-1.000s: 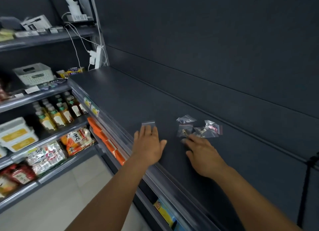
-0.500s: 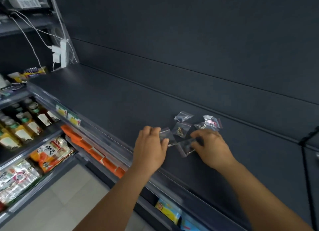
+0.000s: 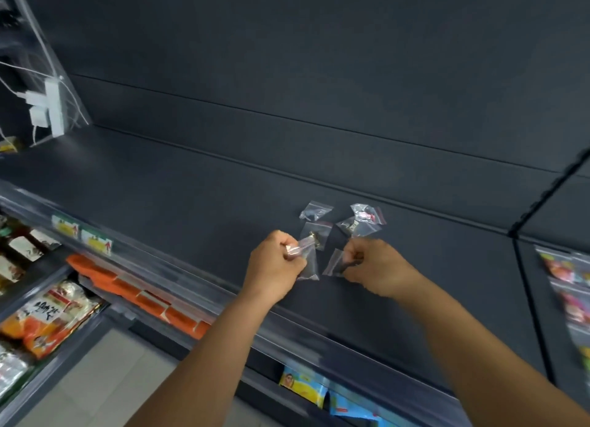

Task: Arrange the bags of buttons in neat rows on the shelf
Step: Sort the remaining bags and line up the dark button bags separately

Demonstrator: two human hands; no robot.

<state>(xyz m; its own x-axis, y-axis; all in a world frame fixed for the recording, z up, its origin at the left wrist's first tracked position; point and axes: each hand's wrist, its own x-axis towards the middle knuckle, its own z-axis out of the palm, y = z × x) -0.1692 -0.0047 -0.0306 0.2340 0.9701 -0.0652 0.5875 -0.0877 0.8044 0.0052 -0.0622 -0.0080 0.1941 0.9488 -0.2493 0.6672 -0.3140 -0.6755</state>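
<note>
Small clear zip bags of buttons lie in a loose cluster on the dark grey shelf (image 3: pixel 178 190). My left hand (image 3: pixel 274 264) pinches one clear bag (image 3: pixel 308 260) by its top, just above the shelf. My right hand (image 3: pixel 376 267) grips another clear bag (image 3: pixel 333 264) by one edge. Behind my hands rest a bag with brass buttons (image 3: pixel 316 232), an almost empty-looking bag (image 3: pixel 314 211), a bag with a metal piece (image 3: pixel 356 227) and a bag with pink buttons (image 3: pixel 367 214).
A clear price rail (image 3: pixel 178 264) with labels runs along the shelf's front edge. Snack packs (image 3: pixel 48 315) and bottles fill lower shelves at left. A white power strip (image 3: pixel 52 110) with cables hangs at far left. More packets (image 3: pixel 571 286) hang at right past a divider.
The camera has swung rightward. My left hand carried its bag from the left toward the cluster and now pinches it tightly. My right hand closed on a bag and drew it slightly toward me.
</note>
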